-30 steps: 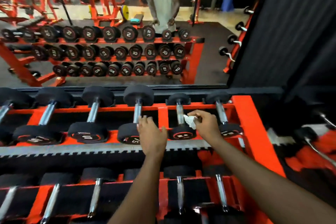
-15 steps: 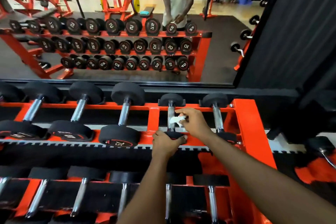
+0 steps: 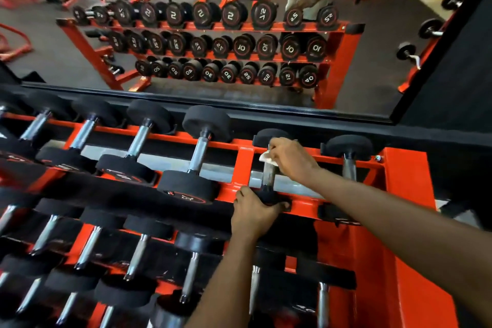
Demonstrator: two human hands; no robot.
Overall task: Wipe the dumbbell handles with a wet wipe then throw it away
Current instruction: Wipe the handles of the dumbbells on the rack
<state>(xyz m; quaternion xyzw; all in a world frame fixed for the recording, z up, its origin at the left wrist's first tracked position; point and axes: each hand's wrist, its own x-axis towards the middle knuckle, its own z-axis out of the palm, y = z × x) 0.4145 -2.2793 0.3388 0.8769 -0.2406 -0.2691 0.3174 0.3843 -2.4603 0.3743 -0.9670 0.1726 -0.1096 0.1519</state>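
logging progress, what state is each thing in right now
dumbbell, lying on the rack, near head gripped
wet wipe, bunched, pressed on its handle
right hand, pinches the wet wipe
left hand, grips the dumbbell's near head
end dumbbell, racked, untouched

An orange steel rack (image 3: 407, 189) holds black-headed dumbbells (image 3: 186, 186) side by side in rows on its tiers.

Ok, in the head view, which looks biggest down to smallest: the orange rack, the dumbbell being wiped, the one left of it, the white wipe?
1. orange rack
2. dumbbell left of the wiped one
3. dumbbell being wiped, in the same row
4. white wipe, partly hidden by the right hand
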